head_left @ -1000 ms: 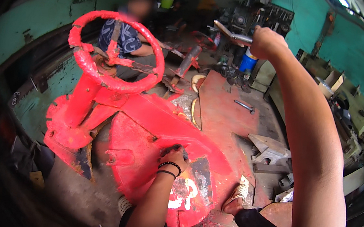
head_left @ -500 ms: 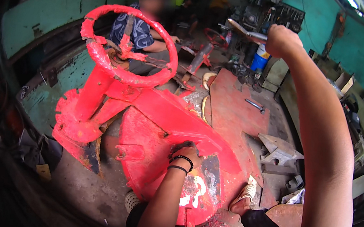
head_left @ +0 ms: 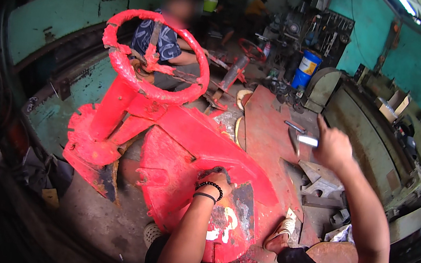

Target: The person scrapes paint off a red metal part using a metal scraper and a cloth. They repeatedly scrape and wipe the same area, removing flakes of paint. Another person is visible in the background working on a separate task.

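A large red metal machine part (head_left: 195, 129) with chipped paint stands before me, a red wheel rim (head_left: 146, 91) on its upright column. My left hand (head_left: 214, 182), with beaded bracelets at the wrist, is closed on something dark against its lower round plate (head_left: 225, 218); what it holds I cannot make out. Out to the right, my right hand (head_left: 335, 148) is raised with its index finger sticking out, the other fingers closed on the shiny handle of a hammer (head_left: 307, 140). The hammer's narrow head hangs in the air above a flat red plate on the floor.
The flat red sheet (head_left: 268, 118) bears another tool (head_left: 294, 126). Metal scraps (head_left: 321, 178) lie at my right, beside my foot (head_left: 282, 231). A seated person (head_left: 159, 39) works behind the wheel. A blue drum (head_left: 306, 69) and long machinery (head_left: 369, 136) stand farther back.
My right hand has swung down from high up, bringing the hammer lower and nearer the machine part. My left hand stays in place on the red part.
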Demonstrator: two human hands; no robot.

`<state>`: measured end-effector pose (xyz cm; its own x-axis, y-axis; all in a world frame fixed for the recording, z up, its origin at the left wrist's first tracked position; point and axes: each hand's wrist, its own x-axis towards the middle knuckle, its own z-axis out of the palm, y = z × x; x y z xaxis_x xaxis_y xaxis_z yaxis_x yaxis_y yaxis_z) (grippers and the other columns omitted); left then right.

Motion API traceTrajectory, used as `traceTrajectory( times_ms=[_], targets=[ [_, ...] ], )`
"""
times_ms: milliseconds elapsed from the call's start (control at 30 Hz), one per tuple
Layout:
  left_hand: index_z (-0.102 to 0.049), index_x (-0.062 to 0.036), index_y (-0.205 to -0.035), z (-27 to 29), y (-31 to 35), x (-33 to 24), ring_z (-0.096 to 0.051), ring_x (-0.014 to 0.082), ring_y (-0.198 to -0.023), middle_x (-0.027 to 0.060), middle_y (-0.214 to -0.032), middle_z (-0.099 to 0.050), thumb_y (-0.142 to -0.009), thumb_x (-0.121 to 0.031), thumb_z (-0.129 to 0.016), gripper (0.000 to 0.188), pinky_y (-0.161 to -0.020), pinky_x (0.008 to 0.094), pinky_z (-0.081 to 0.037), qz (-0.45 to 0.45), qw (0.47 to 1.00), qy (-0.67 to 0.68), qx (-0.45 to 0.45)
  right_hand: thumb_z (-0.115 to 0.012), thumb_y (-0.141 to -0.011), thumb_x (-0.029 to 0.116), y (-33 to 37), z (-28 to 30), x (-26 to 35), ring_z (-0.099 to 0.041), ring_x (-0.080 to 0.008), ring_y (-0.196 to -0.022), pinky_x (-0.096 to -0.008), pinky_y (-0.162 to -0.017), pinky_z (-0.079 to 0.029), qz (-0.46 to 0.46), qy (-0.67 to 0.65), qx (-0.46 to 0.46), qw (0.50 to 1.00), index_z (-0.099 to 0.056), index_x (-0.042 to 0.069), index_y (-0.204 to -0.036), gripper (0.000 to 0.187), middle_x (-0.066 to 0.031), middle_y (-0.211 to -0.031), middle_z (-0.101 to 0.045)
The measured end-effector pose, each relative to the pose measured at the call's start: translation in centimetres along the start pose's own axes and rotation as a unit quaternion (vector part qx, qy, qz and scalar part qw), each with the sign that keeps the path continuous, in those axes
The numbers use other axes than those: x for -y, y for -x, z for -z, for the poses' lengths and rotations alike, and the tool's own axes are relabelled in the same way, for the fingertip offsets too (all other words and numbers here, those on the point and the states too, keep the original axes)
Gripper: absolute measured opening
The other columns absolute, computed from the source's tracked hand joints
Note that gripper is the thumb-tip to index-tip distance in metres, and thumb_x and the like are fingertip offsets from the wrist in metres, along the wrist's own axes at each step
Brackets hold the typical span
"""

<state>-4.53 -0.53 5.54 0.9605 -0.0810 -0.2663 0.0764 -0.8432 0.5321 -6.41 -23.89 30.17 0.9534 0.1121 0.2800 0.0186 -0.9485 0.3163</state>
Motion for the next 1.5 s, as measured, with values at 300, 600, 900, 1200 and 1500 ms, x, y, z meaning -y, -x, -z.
traceTrajectory(
  times_ms=[300, 600, 900, 1200, 1500],
  targets=[
    [-0.055, 0.005, -0.126, -0.7, -0.3, 0.1, -0.053, 0.0393, -0.122, 0.0273, -0.126, -0.057, -0.088, -0.044, -0.06, 0.062, -0.105, 0.044, -0.042, -0.002, 1.0, -0.022, -0.014, -0.072, -0.074, 0.028, 18.0, -17.4, -1.6, -0.068, -0.0393, -0.089, -0.0467, -0.082, -0.055, -0.021, -0.206, 0.237, 0.949, -0.046, 0.008, -0.138, 0.072, -0.0242, -0.095, -0.068],
    [-0.06, -0.0016, -0.122, -0.5, 0.5, -0.6, -0.056, 0.0383, -0.119, 0.0251, -0.126, -0.059, -0.088, -0.042, -0.062, 0.053, -0.102, 0.0454, -0.045, 0.004, 0.997, -0.069, -0.025, -0.066, -0.073, 0.025, 32.4, -30.3, 1.8, -0.065, -0.0415, -0.095, -0.0477, -0.083, -0.051, -0.096, -0.401, 0.322, 0.852, -0.067, 0.004, -0.104, 0.037, -0.0253, -0.093, -0.068],
    [-0.06, -0.0017, -0.121, -0.2, 1.1, -0.9, -0.056, 0.0382, -0.12, 0.0243, -0.125, -0.06, -0.087, -0.043, -0.062, 0.054, -0.101, 0.0457, -0.046, 0.022, 0.997, -0.057, -0.035, -0.069, -0.081, 0.011, 39.8, -37.6, 6.5, -0.054, -0.0162, -0.048, -0.0335, -0.044, -0.043, -0.306, -0.658, 0.431, 0.536, -0.055, 0.005, -0.076, 0.016, -0.0043, -0.06, -0.055],
    [-0.063, -0.0022, -0.118, -0.1, 0.9, -0.6, -0.058, 0.0382, -0.117, 0.0242, -0.122, -0.061, -0.087, -0.041, -0.062, 0.05, -0.099, 0.0465, -0.048, 0.009, 0.998, -0.06, -0.034, -0.067, -0.081, 0.01, 38.6, -37.9, 6.4, -0.051, -0.0165, -0.047, -0.0328, -0.042, -0.043, -0.342, -0.659, 0.387, 0.546, -0.051, 0.005, -0.089, 0.018, -0.004, -0.061, -0.052],
    [-0.062, -0.0075, -0.121, -0.8, 0.7, -0.5, -0.059, 0.0365, -0.114, 0.0228, -0.118, -0.063, -0.088, -0.045, -0.058, 0.05, -0.097, 0.0456, -0.048, -0.016, 0.993, -0.095, -0.061, -0.068, -0.082, 0.012, 39.2, -39.7, 7.1, -0.055, -0.0167, -0.05, -0.0333, -0.044, -0.045, -0.325, -0.668, 0.411, 0.528, -0.053, 0.004, -0.097, 0.022, -0.0066, -0.065, -0.056]
  ],
)
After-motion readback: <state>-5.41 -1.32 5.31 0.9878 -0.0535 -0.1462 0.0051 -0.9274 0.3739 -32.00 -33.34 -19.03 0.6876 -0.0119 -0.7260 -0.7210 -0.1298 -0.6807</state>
